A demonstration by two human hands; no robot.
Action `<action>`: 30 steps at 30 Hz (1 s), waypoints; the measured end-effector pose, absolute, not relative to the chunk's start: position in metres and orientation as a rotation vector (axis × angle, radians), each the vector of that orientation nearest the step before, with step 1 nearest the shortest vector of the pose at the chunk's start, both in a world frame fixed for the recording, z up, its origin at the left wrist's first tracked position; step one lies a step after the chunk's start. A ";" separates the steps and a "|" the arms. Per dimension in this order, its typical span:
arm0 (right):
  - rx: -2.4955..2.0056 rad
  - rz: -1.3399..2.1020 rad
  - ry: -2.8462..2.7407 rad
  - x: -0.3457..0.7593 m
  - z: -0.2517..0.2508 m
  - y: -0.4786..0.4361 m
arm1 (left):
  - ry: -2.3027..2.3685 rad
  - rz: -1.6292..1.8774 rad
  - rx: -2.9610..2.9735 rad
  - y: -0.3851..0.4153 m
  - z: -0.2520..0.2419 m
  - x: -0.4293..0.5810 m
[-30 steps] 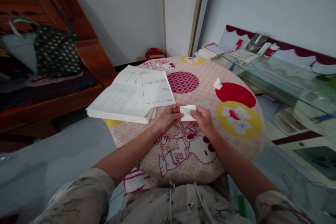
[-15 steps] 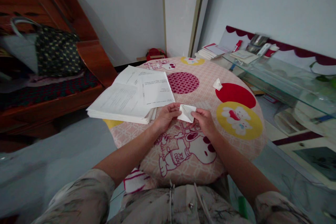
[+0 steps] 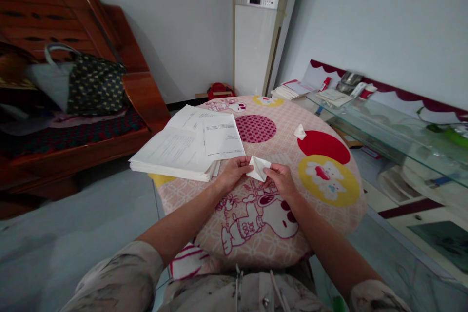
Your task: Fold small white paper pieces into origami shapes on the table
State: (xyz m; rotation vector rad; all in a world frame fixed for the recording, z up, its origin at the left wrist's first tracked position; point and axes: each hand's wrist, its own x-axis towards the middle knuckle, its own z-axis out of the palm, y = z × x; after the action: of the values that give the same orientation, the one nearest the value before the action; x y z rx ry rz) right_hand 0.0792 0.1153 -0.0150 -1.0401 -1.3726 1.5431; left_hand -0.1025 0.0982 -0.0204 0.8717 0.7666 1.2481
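Observation:
A small folded piece of white paper (image 3: 259, 168) is held between my two hands, just above the patterned tablecloth (image 3: 234, 200). My left hand (image 3: 234, 171) pinches its left edge between thumb and fingers. On the other side, my right hand (image 3: 281, 179) grips the right corner with the thumb on top. Diagonal creases show on the paper's upper face. Another small folded white paper piece (image 3: 300, 131) lies further off on the cloth, by the red circle.
A thick stack of printed sheets (image 3: 183, 148) lies at the table's left. Along the right runs a glass shelf (image 3: 383, 122) bearing papers and small items. A wooden bench (image 3: 142, 102) with a dark patterned bag (image 3: 95, 85) stands left; a tall white cabinet unit (image 3: 252, 44) is behind.
The camera view has tilted up slightly, so everything sits lower in the picture. Both hands keep their hold on the folded paper, which looks turned a little.

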 end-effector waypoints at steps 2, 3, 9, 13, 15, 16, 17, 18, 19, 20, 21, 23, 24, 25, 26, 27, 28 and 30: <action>-1.044 1.543 -1.378 0.079 -0.015 0.115 | 0.768 1.247 0.877 0.098 -0.022 -0.103; -1.047 1.543 -1.379 0.079 -0.015 0.114 | 0.769 1.247 0.879 0.098 -0.022 -0.102; -1.096 1.478 -1.484 0.078 -0.014 0.116 | 0.804 1.264 0.895 0.101 -0.019 -0.101; -1.154 1.289 -1.673 0.074 -0.004 0.126 | 0.912 1.272 0.949 0.112 -0.009 -0.103; -1.172 1.147 -1.760 0.072 0.003 0.135 | 0.968 1.272 0.997 0.120 -0.003 -0.104; -1.178 1.065 -1.796 0.071 0.006 0.141 | 0.987 1.277 1.019 0.125 0.000 -0.104; -1.177 0.977 -1.831 0.070 0.008 0.146 | 1.000 1.286 1.035 0.129 0.002 -0.103; -1.173 0.877 -1.864 0.069 0.009 0.152 | 1.006 1.293 1.047 0.133 0.003 -0.103; -1.168 0.768 -1.892 0.068 0.009 0.157 | 1.006 1.300 1.053 0.137 0.003 -0.101; -1.163 0.659 -1.917 0.068 0.008 0.161 | 1.004 1.306 1.055 0.141 0.002 -0.100; -1.157 0.560 -1.938 0.067 0.005 0.164 | 1.000 1.311 1.052 0.144 0.001 -0.099; -1.137 0.425 -1.975 0.066 -0.001 0.167 | 0.992 1.320 1.037 0.150 -0.005 -0.096; -1.122 0.389 -1.994 0.065 -0.005 0.166 | 0.991 1.322 1.026 0.152 -0.008 -0.095; -1.106 0.367 -2.012 0.065 -0.008 0.165 | 0.991 1.321 1.015 0.153 -0.012 -0.094; -1.087 0.357 -2.031 0.064 -0.009 0.163 | 0.993 1.319 1.005 0.155 -0.015 -0.093; -1.061 0.363 -2.050 0.064 -0.010 0.160 | 0.996 1.317 0.996 0.155 -0.018 -0.093; -1.033 0.390 -2.062 0.064 -0.010 0.158 | 0.996 1.314 0.987 0.156 -0.020 -0.093; -0.985 0.522 -2.042 0.064 -0.007 0.153 | 0.990 1.313 0.970 0.155 -0.021 -0.093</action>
State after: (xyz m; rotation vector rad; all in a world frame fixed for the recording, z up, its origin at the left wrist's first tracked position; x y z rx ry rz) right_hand 0.0645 0.1532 -0.0074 -0.9854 -2.0422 0.5219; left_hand -0.0931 0.1553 -0.0212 0.9699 0.9902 1.3125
